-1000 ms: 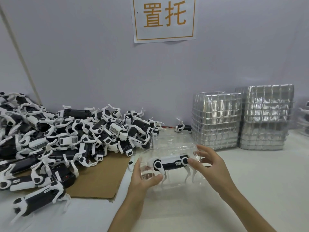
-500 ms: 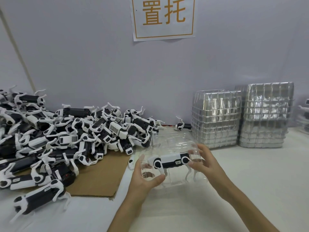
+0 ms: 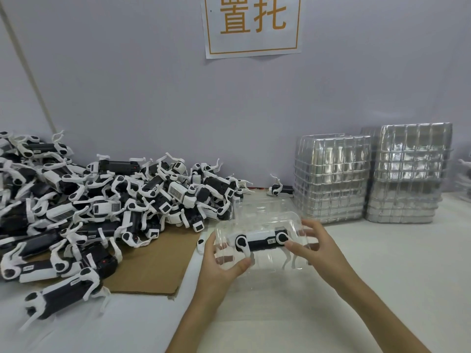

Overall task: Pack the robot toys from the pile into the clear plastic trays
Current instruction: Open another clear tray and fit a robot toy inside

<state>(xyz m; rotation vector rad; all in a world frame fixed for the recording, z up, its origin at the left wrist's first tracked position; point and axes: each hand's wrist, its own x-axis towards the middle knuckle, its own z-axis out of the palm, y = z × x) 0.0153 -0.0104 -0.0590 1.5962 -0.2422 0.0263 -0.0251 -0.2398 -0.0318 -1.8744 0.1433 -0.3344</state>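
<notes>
**One Robot Toy Sits in Its Clear Tray**

A black and white robot toy [image 3: 260, 242] sits inside a clear tray [image 3: 254, 220]. Both hands hold the tray up over the table [image 3: 382, 276]. The left hand [image 3: 219, 266] grips the left end, with the thumb in front and the fingers behind. The right hand [image 3: 316, 248] grips the right end, its thumb next to the toy. I think two hands keep the bendy tray steady so the toy fits in snugly. The big pile [image 3: 114, 207] of toys waits on the cardboard [image 3: 158, 263] to the left. Two stacks of empty trays [image 3: 331, 184] stand to the right, close enough to grab.

Left hand [image 3: 219, 263], right hand [image 3: 316, 248]: bare, slim fingers; forearms [image 3: 377, 307] bare, unsleeved.
</notes>
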